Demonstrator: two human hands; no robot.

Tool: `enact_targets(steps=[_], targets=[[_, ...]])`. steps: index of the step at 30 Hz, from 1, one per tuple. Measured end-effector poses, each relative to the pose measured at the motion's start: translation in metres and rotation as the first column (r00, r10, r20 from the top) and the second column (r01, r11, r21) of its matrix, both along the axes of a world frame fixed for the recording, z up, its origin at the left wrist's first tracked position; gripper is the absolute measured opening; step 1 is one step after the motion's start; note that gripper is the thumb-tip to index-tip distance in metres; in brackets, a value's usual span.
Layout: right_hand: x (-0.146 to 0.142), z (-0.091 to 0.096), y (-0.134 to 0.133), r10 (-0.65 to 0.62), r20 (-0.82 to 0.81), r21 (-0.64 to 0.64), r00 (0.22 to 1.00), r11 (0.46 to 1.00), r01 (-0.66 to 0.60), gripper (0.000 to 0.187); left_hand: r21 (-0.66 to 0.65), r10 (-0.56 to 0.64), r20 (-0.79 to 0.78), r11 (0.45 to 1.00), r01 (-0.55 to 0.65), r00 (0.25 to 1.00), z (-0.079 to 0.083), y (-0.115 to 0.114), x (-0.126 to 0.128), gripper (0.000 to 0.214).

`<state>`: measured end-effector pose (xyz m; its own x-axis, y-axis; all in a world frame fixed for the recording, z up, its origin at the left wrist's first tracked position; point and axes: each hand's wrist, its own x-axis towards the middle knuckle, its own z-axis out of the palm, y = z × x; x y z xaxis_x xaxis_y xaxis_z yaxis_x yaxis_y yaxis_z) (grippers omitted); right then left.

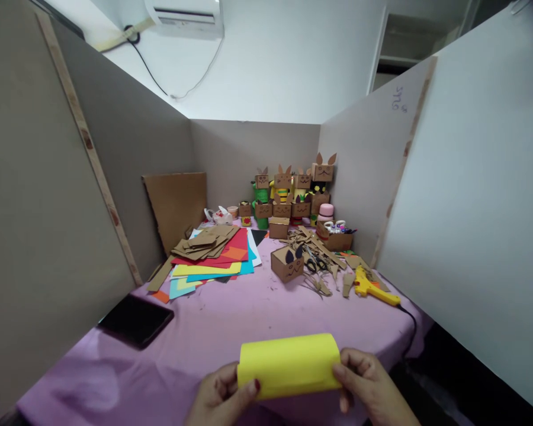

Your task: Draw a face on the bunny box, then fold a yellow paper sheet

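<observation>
Close to me, over the front of the table, I hold a yellow paper tube (289,364) lying sideways. My left hand (226,393) is closed on its left end, thumb across the front. At the right end, my right hand (368,384) pinches the paper between thumb and fingers. Beyond the tube a small cardboard box head (286,265) with dark ears and a drawn face sits on the purple cloth. A yellow hot glue gun (375,289) lies to the right, its cord running over the table edge.
Coloured paper sheets (208,269) with cardboard pieces (206,241) on top lie left of centre. A dark tablet (136,320) rests at front left. Cardboard scraps (313,245) and scissors (315,264) are at right, and several cardboard animal figures (282,177) stand at the back between partition walls.
</observation>
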<state>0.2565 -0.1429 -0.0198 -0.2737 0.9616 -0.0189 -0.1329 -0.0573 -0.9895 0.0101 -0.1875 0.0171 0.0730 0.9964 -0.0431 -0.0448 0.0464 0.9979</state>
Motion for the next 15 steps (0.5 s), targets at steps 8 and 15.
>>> enact_targets(steps=[8,15], targets=[[-0.0102,0.0047,0.0049,0.031,-0.056,-0.135,0.998,0.990,-0.038,0.047,-0.236,0.178,0.106,0.960,-0.149,0.978,-0.0057,0.0068,0.0080,0.050],[-0.0082,0.0078,0.0051,0.046,-0.057,-0.162,0.997,0.985,-0.055,0.047,-0.249,0.195,0.101,0.954,-0.165,0.976,-0.0080,0.0074,0.0062,0.050]])
